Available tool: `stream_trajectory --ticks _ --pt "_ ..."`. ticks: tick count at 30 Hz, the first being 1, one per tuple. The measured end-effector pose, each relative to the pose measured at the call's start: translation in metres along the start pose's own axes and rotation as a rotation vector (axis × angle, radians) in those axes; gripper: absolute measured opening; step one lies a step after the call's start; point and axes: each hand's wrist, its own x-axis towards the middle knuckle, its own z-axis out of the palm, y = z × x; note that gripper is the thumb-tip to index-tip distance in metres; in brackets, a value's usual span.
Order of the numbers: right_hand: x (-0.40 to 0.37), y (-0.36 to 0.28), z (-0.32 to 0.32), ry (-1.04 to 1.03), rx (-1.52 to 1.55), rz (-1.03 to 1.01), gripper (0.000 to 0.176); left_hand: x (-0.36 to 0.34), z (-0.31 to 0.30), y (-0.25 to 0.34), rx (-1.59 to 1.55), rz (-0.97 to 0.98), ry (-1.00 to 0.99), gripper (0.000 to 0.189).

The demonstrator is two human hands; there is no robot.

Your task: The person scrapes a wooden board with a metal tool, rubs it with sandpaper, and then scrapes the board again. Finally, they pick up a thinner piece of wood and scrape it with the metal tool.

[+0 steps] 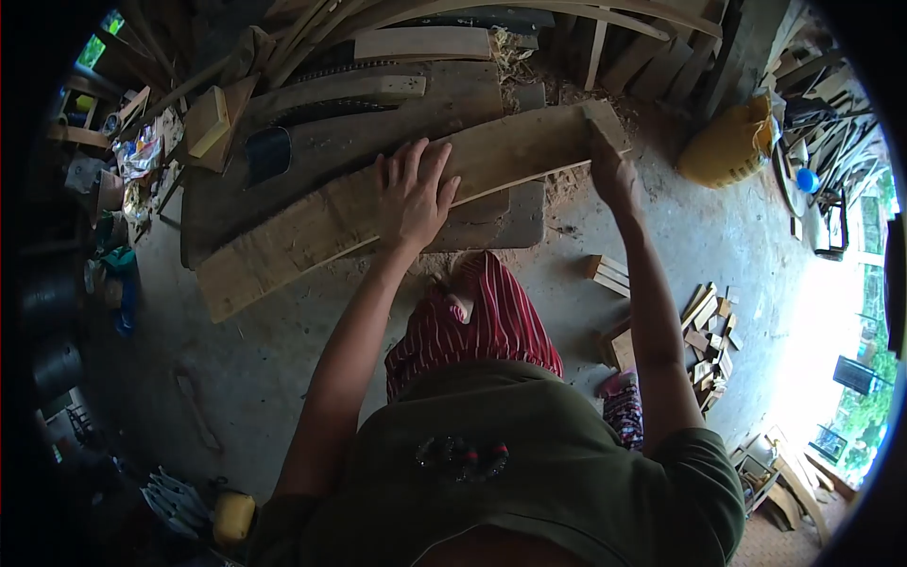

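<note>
Both your hands are on the long wooden plank point(321, 227), which lies aslant across the dark low desk point(321, 142), one end toward the cluttered left wall and the other by the sawdust point(567, 180). Your left hand point(416, 194) is flat on the plank's middle with its fingers spread wide. Your right hand point(612, 170) is closed around the plank's far right end. The desk sits on a bare concrete floor point(246, 350), with curved slats point(425, 14) stacked behind it and a pile of small wood offcuts point(709, 331) on the floor to your right. Daylight and greenery show at the right edge. A yellow sack point(732, 142) stands beyond your right hand; you cannot tell what is in it. A small yellow container point(233, 515) sits by your left elbow, its contents hidden.
</note>
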Motion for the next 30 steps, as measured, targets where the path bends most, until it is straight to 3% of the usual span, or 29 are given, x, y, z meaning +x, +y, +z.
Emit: stream_trajectory --ticks 1,2,4,6,8,10,11,14,18,20,22,24,25,26,28,30 --pt "0.0 -0.004 -0.002 -0.023 -0.107 -0.128 0.048 0.001 0.0 0.001 -0.004 -0.001 0.003 0.047" --pt "-0.007 -0.018 0.006 -0.189 -0.195 -0.06 0.046 0.0 -0.001 0.002 -0.004 -0.002 -0.003 0.048" --pt "-0.025 -0.057 -0.029 0.062 0.118 -0.209 0.046 0.001 -0.002 0.001 0.009 0.001 -0.013 0.048" --pt "-0.017 -0.037 -0.021 -0.05 0.088 -0.024 0.045 0.0 -0.002 0.001 0.004 -0.004 -0.013 0.048" --pt "-0.006 -0.017 -0.026 -0.004 0.26 0.136 0.047 -0.001 -0.003 0.002 0.019 -0.003 -0.015 0.047" --pt "-0.007 -0.014 -0.019 -0.036 0.161 0.156 0.05 0.003 -0.003 0.004 0.021 0.0 -0.008 0.047" --pt "-0.013 -0.016 -0.008 0.095 -0.001 -0.03 0.052 0.003 -0.003 0.004 0.032 -0.005 -0.012 0.045" --pt "-0.021 -0.038 -0.047 -0.186 0.137 0.027 0.049 0.004 -0.001 0.005 0.055 0.012 -0.024 0.043" --pt "-0.018 -0.007 -0.025 -0.024 0.246 0.019 0.047 0.003 -0.001 0.007 0.056 0.003 -0.033 0.044" --pt "-0.021 -0.02 -0.018 -0.033 0.116 0.062 0.05 0.004 0.0 0.006 0.025 -0.014 -0.038 0.044" --pt "-0.024 -0.028 -0.022 0.036 0.094 -0.046 0.055 0.004 0.0 0.004 0.03 -0.004 -0.039 0.044" --pt "-0.02 -0.011 -0.037 -0.102 0.017 -0.008 0.06 0.004 0.003 0.003 0.052 0.006 -0.03 0.044" --pt "-0.013 0.011 -0.025 -0.035 -0.024 0.042 0.058 0.004 0.003 0.002 0.044 0.012 -0.026 0.043" --pt "-0.005 0.037 -0.013 0.04 0.137 0.082 0.057 0.005 0.001 0.003 0.045 0.018 -0.022 0.043" --pt "0.0 0.033 -0.014 -0.066 0.048 0.144 0.056 0.007 -0.002 0.006 -0.007 -0.006 -0.023 0.041" --pt "-0.015 0.006 0.003 0.098 -0.317 -0.053 0.063 0.012 -0.001 0.011 -0.011 -0.034 -0.032 0.04"
